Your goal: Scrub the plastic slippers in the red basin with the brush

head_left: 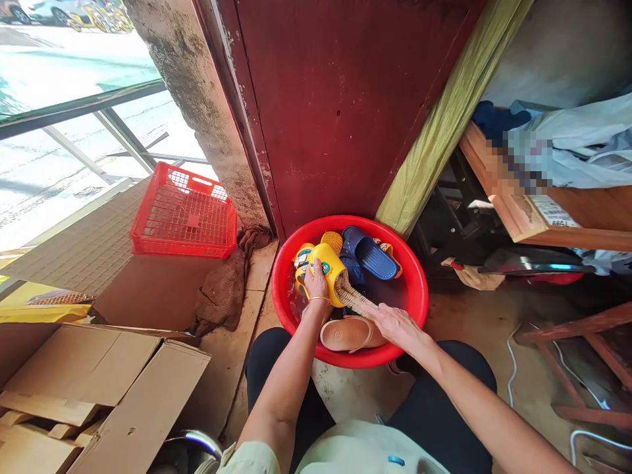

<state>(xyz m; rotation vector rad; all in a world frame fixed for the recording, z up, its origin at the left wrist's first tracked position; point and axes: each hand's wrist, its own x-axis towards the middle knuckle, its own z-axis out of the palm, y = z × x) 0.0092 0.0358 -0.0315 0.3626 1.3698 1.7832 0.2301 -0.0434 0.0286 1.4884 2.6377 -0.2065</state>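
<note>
My left hand [316, 282] is closed round a yellow slipper [330, 261] with a small green mark, holding it over a red basin [423, 296]. In my right hand [395, 324] is the handle of a scrub brush [353, 295], its bristled end at the slipper's opening; part of the head is hidden inside. Below my hands, a tan clog [342, 334] lies against the basin's near side. Dark blue slippers [375, 257] and another yellow slipper [332, 241] sit in the basin, with dark liquid around them.
A red plastic crate [190, 220] stands at left beside a brown cloth [224, 293]. Cardboard boxes [93, 368] fill the near left. Behind the basin is a dark red door [340, 112]. At right are a wooden table [518, 217] and a wooden stool [577, 336], with a white cable [512, 362] on the floor.
</note>
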